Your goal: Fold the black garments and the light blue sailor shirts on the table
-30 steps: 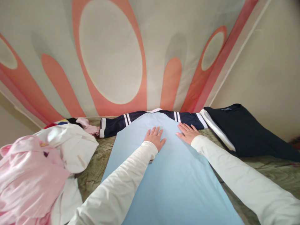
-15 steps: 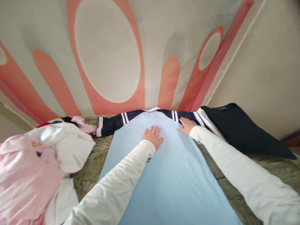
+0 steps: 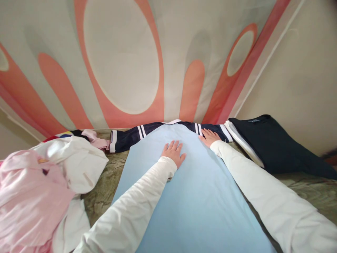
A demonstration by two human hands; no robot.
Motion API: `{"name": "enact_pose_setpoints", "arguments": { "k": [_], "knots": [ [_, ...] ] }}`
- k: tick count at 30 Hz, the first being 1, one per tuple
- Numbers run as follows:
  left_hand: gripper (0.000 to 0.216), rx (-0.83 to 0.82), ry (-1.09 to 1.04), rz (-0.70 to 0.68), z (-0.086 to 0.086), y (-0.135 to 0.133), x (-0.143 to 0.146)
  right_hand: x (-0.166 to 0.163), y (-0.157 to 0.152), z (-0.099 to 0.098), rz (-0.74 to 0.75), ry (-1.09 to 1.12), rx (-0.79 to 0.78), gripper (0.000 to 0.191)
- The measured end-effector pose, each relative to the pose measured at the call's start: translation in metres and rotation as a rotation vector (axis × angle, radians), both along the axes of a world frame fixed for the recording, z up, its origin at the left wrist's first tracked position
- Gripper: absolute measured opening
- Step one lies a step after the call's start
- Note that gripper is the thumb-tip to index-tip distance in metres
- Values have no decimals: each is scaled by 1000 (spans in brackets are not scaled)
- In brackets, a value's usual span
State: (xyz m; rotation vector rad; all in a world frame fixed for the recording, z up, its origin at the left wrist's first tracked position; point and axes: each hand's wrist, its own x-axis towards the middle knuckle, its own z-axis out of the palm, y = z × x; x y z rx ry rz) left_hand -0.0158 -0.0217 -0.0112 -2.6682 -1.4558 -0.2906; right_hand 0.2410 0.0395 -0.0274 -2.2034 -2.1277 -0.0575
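A light blue shirt (image 3: 205, 196) with dark navy sleeves lies spread out on the wood-patterned surface, its collar at the far end. White stripes and white cuffs mark both sleeves. My left hand (image 3: 173, 153) rests flat on the blue part just below the collar, fingers stretched out. At the shirt's right shoulder, where blue meets the navy right sleeve (image 3: 217, 129), my right hand (image 3: 209, 137) lies flat with its fingers extended. Neither hand grips the cloth. The left navy sleeve (image 3: 126, 139) lies stretched out to the side, untouched.
A heap of pink clothing (image 3: 31, 200) and white clothing (image 3: 86, 163) sits at the left. Folded black clothing (image 3: 279, 147) lies at the right on top of something white. Behind the shirt rises a backdrop (image 3: 121, 56) with orange-pink shapes. The wood-patterned surface (image 3: 101, 196) shows between the garments.
My right hand has slid slightly left, towards the collar, along the right shoulder. My left hand stays in about the same place on the shirt. The view has shifted a little.
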Motion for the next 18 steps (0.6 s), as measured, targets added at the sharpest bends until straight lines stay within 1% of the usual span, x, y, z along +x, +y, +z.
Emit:
{"name": "enact_pose_setpoints", "arguments": {
  "k": [8, 10, 14, 16, 18],
  "knots": [
    [55, -8, 3, 3, 2, 0, 0, -1, -2, 1, 4, 20, 30, 57],
    [55, -2, 3, 1, 2, 0, 0, -3, -10, 2, 51, 21, 47, 55],
    [54, 4, 8, 4, 0, 1, 0, -4, -34, 1, 210, -7, 26, 58],
    [54, 5, 10, 9, -1, 2, 0, -1, -42, 0, 209, -12, 2, 61],
    [54, 7, 9, 15, -2, 2, 0, 3, -46, 0, 172, -13, -13, 62]
  ]
}}
